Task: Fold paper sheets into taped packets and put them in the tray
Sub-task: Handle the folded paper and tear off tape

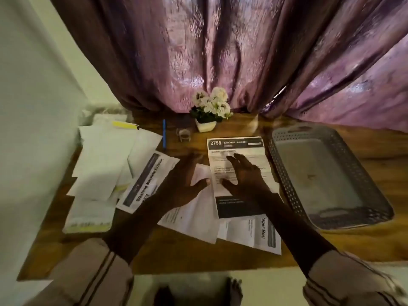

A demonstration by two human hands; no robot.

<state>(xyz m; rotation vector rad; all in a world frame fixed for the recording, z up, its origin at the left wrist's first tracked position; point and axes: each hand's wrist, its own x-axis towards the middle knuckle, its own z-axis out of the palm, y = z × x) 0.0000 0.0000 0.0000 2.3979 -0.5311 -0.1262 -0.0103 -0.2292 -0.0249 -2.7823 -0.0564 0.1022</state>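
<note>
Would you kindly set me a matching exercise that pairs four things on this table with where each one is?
Things
1. grey tray
2. blue pen
3. flower pot
4. sheet marked 2758

Places
A. under the spread right hand
B. at the right end of the table
C. at the back, against the curtain
D. just left of the tape roll

Pairs: 1-B, 2-D, 3-C, 4-A
</note>
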